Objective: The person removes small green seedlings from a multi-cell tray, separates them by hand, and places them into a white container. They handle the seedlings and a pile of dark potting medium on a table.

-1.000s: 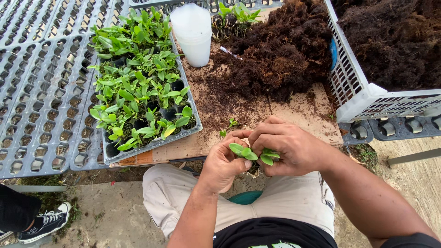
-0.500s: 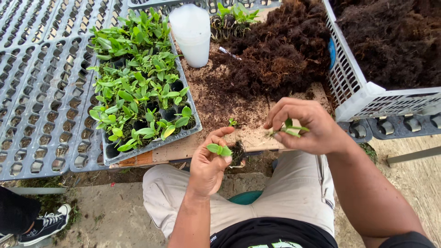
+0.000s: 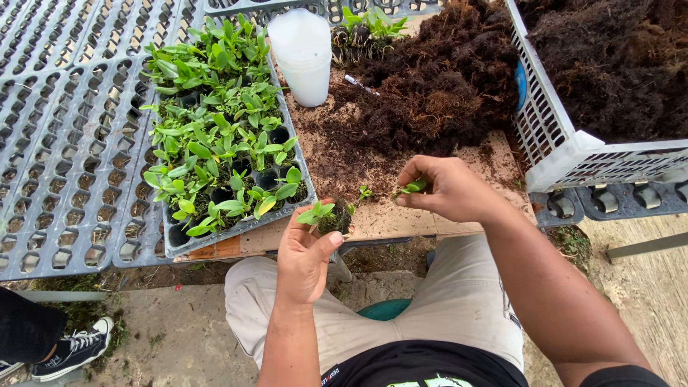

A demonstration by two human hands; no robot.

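Pinching seedling (image 3: pixel 319 213): left hand (image 3: pixel 304 251) | sprig (image 3: pixel 413 188): right hand (image 3: pixel 448 190) | board edge (image 3: pixel 430 228) below

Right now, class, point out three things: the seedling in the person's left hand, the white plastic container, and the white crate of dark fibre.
seedling (image 3: pixel 317 213), head view, on its green leaves.
white plastic container (image 3: pixel 304 61), head view, middle of its side.
white crate (image 3: pixel 566 154), head view, on its near corner wall.

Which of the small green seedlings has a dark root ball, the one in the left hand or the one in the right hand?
The seedling in the left hand: that seedling carries a dark root clump; the right hand's shows leaves only.
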